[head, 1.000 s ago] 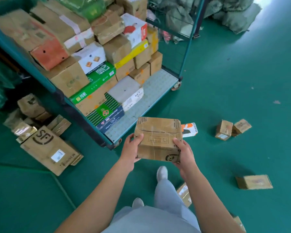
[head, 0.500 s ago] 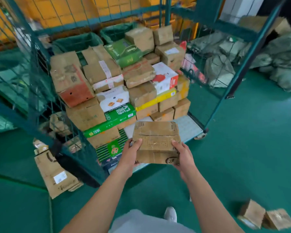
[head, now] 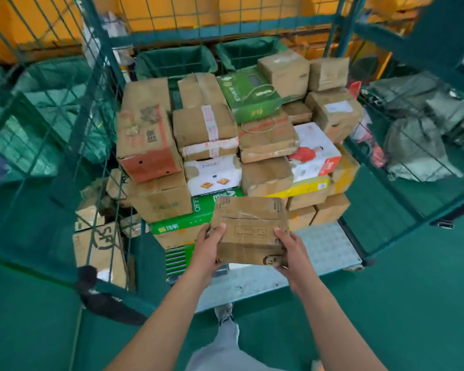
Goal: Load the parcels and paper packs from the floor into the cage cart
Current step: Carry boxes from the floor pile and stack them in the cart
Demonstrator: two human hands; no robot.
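Left fingers: thumb (head: pixel 217 228) lies on top of the parcel, the other fingers wrapped under its left end; left hand (head: pixel 208 246) grips it.
Right fingers: thumb (head: pixel 281 235) on the parcel's top near its right end, the rest curled under out of sight; right hand (head: pixel 295 250) grips it.
Parcel (head: pixel 249 228): worn brown cardboard box, taped, small printed frame on top, a round smiling mark on the near face. Held between both hands, off the ground, over the front of the cart's floor plate (head: pixel 324 245).
Stack (head: pixel 206 129): brown cartons, a green box, a white box with a red figure, a yellow pack, piled several layers high just behind the held parcel, filling the back of the cart.
Cage cart (head: pixel 359 151): green wire mesh walls left and right, front side open toward the person.
Outside left wall: brown parcel (head: pixel 99 245) with black marker letters, standing on the floor against the mesh.
Right, beyond mesh: grey sacks (head: pixel 423 135) heaped.
Floor (head: pixel 413 303): green.
Below: one shoe (head: pixel 223 311) and a grey trouser leg.
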